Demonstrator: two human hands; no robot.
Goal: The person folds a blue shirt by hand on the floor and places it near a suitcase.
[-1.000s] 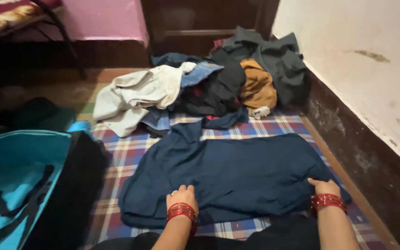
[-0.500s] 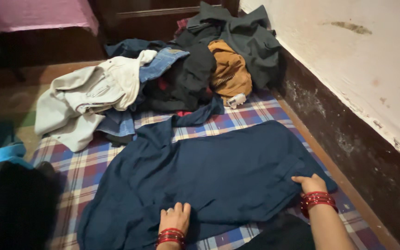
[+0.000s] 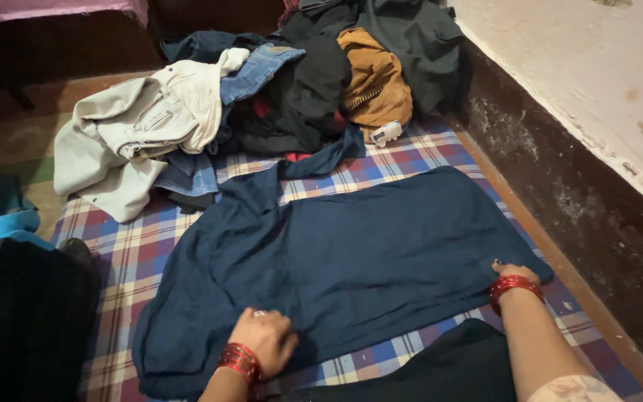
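Two hands are seen at the lower edge, both wrists ringed with red bangles. Much of the right hand (image 3: pixel 511 269) is hidden behind its own wrist, so whether its fingers are closed cannot be told; it rests at the 4 o'clock corner of the navy garment (image 3: pixel 351 260). The left hand (image 3: pixel 266 339) is curled, fingers closed into the cloth at the garment's 7 o'clock edge. The garment is spread flat on a plaid sheet (image 3: pixel 135 260) in the middle of the view. A small white tag (image 3: pixel 386 133), oblong, is seen at 12 o'clock under a mustard-brown garment (image 3: pixel 373 82) in the clothes pile (image 3: pixel 277 97), which is cut off by the top edge. A dark bag (image 3: pixel 24 313) at 9 o'clock is hard to make out.
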